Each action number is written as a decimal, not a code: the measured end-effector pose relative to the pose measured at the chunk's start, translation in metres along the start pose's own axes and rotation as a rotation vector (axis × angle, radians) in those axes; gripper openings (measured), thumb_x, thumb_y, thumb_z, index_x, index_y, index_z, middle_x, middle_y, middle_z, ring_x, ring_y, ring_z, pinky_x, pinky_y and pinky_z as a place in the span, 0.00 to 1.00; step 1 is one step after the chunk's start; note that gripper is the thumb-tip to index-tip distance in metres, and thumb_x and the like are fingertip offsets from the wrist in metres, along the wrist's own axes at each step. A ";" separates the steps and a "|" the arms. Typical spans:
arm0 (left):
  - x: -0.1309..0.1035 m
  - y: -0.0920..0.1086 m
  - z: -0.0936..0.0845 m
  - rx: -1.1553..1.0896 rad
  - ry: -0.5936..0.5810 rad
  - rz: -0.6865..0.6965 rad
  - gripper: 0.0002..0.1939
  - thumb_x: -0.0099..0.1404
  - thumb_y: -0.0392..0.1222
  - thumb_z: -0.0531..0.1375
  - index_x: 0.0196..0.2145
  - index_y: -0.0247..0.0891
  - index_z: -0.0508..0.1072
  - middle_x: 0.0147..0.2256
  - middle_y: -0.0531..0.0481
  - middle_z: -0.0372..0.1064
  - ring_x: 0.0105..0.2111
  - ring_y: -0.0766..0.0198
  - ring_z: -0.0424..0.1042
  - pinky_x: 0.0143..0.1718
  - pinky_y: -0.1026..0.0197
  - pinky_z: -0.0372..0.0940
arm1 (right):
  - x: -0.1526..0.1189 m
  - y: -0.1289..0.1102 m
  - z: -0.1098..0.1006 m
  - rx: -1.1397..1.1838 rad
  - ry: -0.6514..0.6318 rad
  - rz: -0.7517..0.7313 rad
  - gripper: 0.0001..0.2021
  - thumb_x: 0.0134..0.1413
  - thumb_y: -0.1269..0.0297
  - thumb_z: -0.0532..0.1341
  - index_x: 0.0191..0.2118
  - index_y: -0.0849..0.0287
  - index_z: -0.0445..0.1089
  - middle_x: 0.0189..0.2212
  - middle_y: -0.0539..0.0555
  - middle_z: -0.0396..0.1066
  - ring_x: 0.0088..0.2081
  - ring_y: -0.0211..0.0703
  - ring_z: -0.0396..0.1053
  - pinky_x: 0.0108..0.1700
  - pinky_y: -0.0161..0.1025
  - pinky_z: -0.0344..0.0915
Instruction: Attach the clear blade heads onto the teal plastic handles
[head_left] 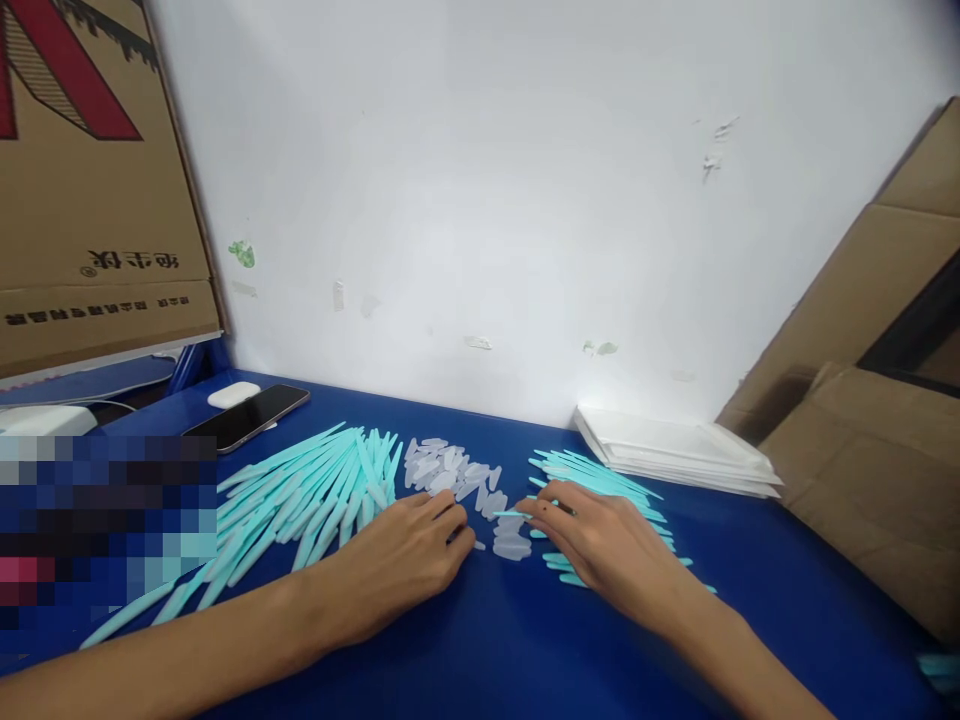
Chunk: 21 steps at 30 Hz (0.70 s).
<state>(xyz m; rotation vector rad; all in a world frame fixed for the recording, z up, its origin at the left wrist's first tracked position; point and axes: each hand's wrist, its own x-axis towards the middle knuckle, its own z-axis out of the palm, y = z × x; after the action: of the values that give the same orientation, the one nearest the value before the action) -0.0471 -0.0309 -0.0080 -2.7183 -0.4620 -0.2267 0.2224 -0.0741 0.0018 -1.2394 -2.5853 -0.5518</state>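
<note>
Teal handle-like sticks (pixel 330 490) lie fanned out in a large pile on the left. Small translucent pieces (pixel 450 465) are scattered in the middle. On the right lies a smaller group of teal sticks (pixel 600 475), partly under my right hand (pixel 592 530). That hand's fingers are pinched on a teal stick, whose thin tip points left over the translucent pieces. My left hand (pixel 424 545) is between the large pile and the translucent pieces, fingers curled down and together; what they hold, if anything, is hidden. A small translucent bit shows beside its fingertips.
A phone (pixel 251 415) and a white case (pixel 234 395) lie at the back left of the blue table (pixel 465 660). White flat sheets (pixel 675 445) are stacked at the back right. Cardboard boxes (pixel 97 200) stand on both sides, before a white wall.
</note>
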 end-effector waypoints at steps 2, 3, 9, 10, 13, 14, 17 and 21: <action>-0.001 -0.001 0.004 -0.039 0.013 -0.052 0.10 0.63 0.26 0.60 0.41 0.35 0.69 0.38 0.46 0.71 0.38 0.55 0.69 0.35 0.56 0.61 | 0.000 -0.001 -0.001 0.008 0.020 -0.006 0.14 0.69 0.74 0.54 0.56 0.56 0.65 0.39 0.53 0.69 0.35 0.43 0.69 0.27 0.38 0.54; -0.001 -0.002 0.006 -0.063 0.023 -0.077 0.08 0.65 0.26 0.58 0.40 0.36 0.69 0.38 0.47 0.70 0.37 0.56 0.69 0.34 0.56 0.60 | 0.001 -0.001 -0.001 0.015 0.028 -0.014 0.14 0.69 0.74 0.54 0.56 0.56 0.65 0.39 0.53 0.69 0.35 0.44 0.69 0.28 0.38 0.54; -0.003 -0.003 0.005 -0.154 0.049 -0.088 0.24 0.67 0.23 0.52 0.58 0.37 0.63 0.40 0.46 0.71 0.36 0.56 0.69 0.34 0.57 0.62 | 0.003 -0.003 -0.004 0.028 0.053 -0.054 0.15 0.68 0.78 0.52 0.55 0.57 0.65 0.40 0.54 0.71 0.38 0.46 0.68 0.30 0.38 0.56; -0.002 -0.003 0.005 -0.198 0.058 -0.103 0.22 0.68 0.24 0.51 0.57 0.37 0.65 0.39 0.47 0.71 0.36 0.57 0.69 0.36 0.56 0.63 | 0.003 -0.003 -0.004 0.023 0.060 -0.055 0.16 0.68 0.78 0.52 0.55 0.57 0.65 0.40 0.55 0.71 0.37 0.46 0.68 0.29 0.38 0.56; -0.001 -0.003 0.004 -0.397 0.136 -0.209 0.13 0.73 0.30 0.50 0.50 0.40 0.70 0.37 0.48 0.73 0.38 0.58 0.71 0.42 0.55 0.64 | 0.001 -0.003 -0.003 0.012 0.068 -0.054 0.15 0.68 0.77 0.52 0.55 0.57 0.66 0.39 0.55 0.72 0.38 0.45 0.68 0.30 0.37 0.56; -0.001 -0.004 0.003 -0.477 0.168 -0.264 0.12 0.74 0.33 0.51 0.49 0.40 0.70 0.39 0.48 0.73 0.40 0.58 0.71 0.44 0.55 0.65 | 0.001 -0.003 -0.003 0.014 0.065 -0.054 0.15 0.68 0.77 0.53 0.55 0.57 0.66 0.39 0.55 0.72 0.38 0.45 0.68 0.30 0.37 0.57; 0.001 -0.006 0.002 -0.709 0.285 -0.414 0.07 0.74 0.39 0.54 0.46 0.43 0.72 0.45 0.50 0.73 0.47 0.59 0.71 0.47 0.56 0.65 | -0.001 -0.004 -0.002 0.056 0.060 -0.035 0.15 0.67 0.76 0.54 0.55 0.56 0.67 0.37 0.53 0.71 0.37 0.43 0.68 0.31 0.37 0.56; 0.005 -0.008 -0.004 -0.930 0.354 -0.559 0.05 0.71 0.44 0.59 0.40 0.45 0.75 0.39 0.54 0.74 0.39 0.63 0.71 0.41 0.60 0.66 | -0.001 -0.009 -0.002 0.126 0.083 -0.008 0.16 0.69 0.75 0.53 0.56 0.54 0.66 0.36 0.51 0.72 0.35 0.42 0.68 0.31 0.37 0.55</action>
<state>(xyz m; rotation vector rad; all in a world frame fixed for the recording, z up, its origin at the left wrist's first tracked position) -0.0457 -0.0245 -0.0009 -3.1864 -1.2432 -1.3355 0.2165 -0.0806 0.0012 -1.1422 -2.5150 -0.4246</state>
